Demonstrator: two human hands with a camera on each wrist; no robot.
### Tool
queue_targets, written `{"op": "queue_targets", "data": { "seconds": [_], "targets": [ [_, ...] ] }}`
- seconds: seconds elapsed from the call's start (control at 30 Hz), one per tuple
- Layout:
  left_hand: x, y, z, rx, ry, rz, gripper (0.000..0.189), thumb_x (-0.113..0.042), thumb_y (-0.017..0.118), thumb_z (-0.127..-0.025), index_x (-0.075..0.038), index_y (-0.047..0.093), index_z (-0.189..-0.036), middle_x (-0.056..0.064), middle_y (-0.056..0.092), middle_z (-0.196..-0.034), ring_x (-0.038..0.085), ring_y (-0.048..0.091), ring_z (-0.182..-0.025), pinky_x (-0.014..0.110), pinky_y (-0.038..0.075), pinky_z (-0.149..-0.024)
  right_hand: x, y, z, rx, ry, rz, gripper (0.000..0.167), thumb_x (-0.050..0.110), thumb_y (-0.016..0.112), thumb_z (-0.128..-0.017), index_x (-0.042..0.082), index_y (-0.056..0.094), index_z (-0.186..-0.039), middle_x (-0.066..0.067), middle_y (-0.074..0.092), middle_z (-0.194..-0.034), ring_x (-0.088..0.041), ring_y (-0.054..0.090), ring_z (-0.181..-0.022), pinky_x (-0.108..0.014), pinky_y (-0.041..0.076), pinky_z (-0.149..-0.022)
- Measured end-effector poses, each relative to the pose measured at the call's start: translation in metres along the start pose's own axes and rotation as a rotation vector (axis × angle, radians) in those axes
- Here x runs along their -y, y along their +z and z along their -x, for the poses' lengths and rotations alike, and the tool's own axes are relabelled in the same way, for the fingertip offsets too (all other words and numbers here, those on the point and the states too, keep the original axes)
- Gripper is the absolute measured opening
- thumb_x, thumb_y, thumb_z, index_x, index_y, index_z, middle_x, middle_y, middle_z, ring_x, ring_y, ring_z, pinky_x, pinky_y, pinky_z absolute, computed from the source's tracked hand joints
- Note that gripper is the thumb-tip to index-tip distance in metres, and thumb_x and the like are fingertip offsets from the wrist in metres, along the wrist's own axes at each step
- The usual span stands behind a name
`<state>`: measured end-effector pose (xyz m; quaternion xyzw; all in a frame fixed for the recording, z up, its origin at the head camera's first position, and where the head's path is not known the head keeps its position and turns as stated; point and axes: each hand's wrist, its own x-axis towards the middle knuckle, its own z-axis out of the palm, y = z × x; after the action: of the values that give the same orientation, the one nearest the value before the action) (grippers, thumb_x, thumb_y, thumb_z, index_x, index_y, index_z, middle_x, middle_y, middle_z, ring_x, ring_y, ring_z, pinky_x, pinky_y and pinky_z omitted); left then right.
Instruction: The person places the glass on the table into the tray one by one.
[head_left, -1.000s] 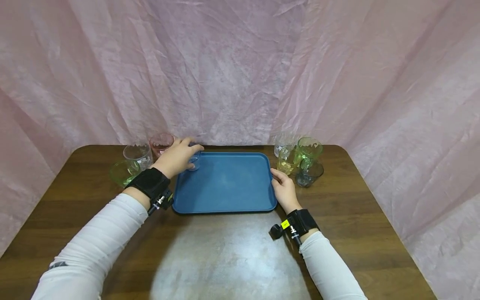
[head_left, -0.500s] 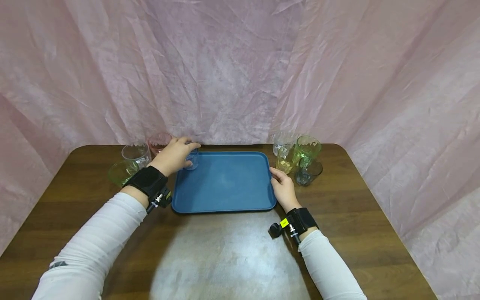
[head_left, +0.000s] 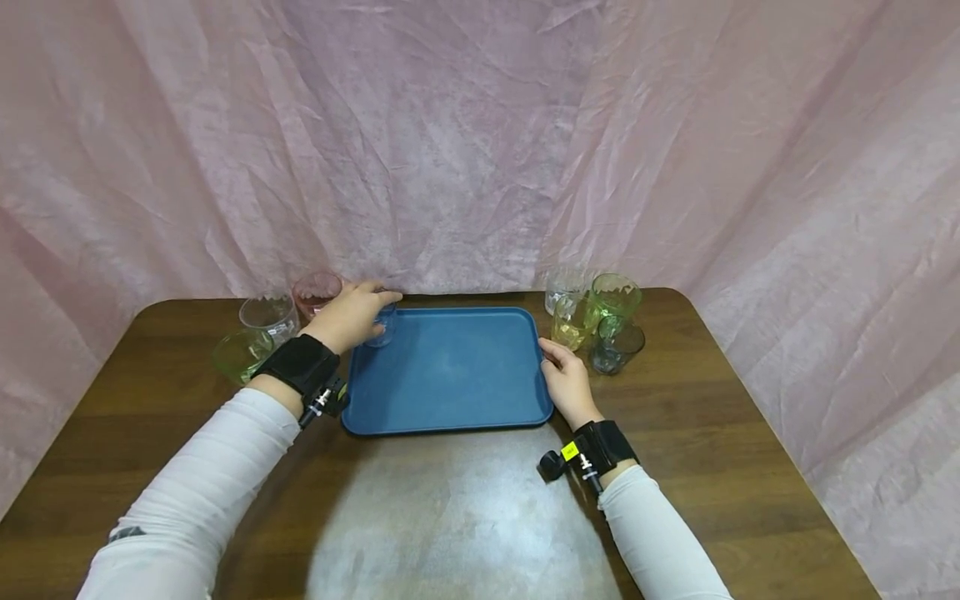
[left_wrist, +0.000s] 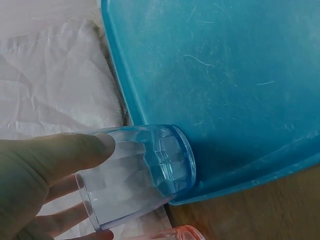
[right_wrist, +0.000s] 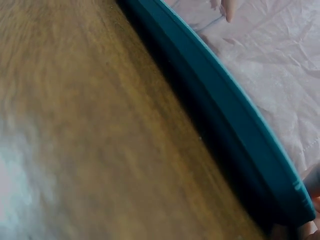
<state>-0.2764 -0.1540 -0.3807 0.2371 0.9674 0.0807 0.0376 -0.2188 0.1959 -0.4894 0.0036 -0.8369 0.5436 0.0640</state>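
Note:
My left hand (head_left: 348,317) grips a clear tumbler (left_wrist: 127,175) by its rim end, the thumb along one side and fingers on the other. The tumbler's base is at the far left corner of a blue tray (head_left: 450,367); whether it touches the tray surface I cannot tell. On the tray's right edge, my right hand (head_left: 566,379) holds the rim between thumb and fingers. Only part of that hand shows at the lower right of the right wrist view, by the tray's outer wall (right_wrist: 225,110).
Left of the tray stand a pink glass (head_left: 315,287), a clear glass (head_left: 270,317) and a green glass (head_left: 242,354). Close by my right hand are a yellow glass (head_left: 570,325), a green glass (head_left: 615,296), a dark grey glass (head_left: 613,350) and a clear glass (head_left: 562,283). A pink curtain hangs behind the wooden table (head_left: 697,467).

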Motion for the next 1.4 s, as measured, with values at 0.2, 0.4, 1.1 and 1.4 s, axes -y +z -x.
{"op": "queue_targets", "data": {
  "seconds": [0.2, 0.4, 1.1, 1.4],
  "targets": [
    [0.000, -0.002, 0.001, -0.026, 0.007, 0.004, 0.060, -0.009, 0.076, -0.091, -0.005, 0.053, -0.147, 0.029, 0.044, -0.150, 0.053, 0.041, -0.135, 0.062, 0.038, -0.109, 0.004, -0.001, -0.001, -0.019, -0.032, 0.008, 0.041, -0.004, 0.049, -0.100, -0.006, 0.057, -0.139, -0.024, 0.053, -0.145, -0.036, 0.052, -0.133, -0.044, 0.044, -0.109],
    [-0.001, 0.001, 0.003, -0.038, -0.007, 0.007, 0.060, -0.008, 0.075, -0.092, -0.004, 0.052, -0.147, 0.030, 0.043, -0.150, 0.053, 0.038, -0.137, 0.061, 0.036, -0.111, 0.003, 0.000, 0.000, -0.018, -0.016, 0.005, 0.041, -0.005, 0.049, -0.099, -0.007, 0.057, -0.139, -0.024, 0.053, -0.145, -0.035, 0.052, -0.133, -0.043, 0.045, -0.109],
    [-0.008, 0.015, 0.010, -0.098, -0.046, -0.015, 0.063, -0.009, 0.073, -0.093, -0.005, 0.047, -0.151, 0.030, 0.039, -0.153, 0.055, 0.034, -0.139, 0.062, 0.036, -0.111, -0.002, 0.001, 0.002, -0.061, -0.033, -0.009, 0.038, -0.006, 0.053, -0.098, -0.008, 0.061, -0.135, -0.025, 0.057, -0.139, -0.037, 0.057, -0.128, -0.044, 0.047, -0.107],
    [0.001, 0.017, 0.009, -0.108, -0.041, -0.030, 0.065, -0.014, 0.075, -0.093, -0.011, 0.047, -0.151, 0.027, 0.040, -0.153, 0.052, 0.036, -0.139, 0.065, 0.047, -0.098, -0.003, 0.001, -0.002, -0.029, -0.027, -0.009, 0.039, -0.004, 0.052, -0.100, -0.005, 0.059, -0.138, -0.025, 0.055, -0.142, -0.037, 0.055, -0.130, -0.046, 0.046, -0.107]
  ]
}}
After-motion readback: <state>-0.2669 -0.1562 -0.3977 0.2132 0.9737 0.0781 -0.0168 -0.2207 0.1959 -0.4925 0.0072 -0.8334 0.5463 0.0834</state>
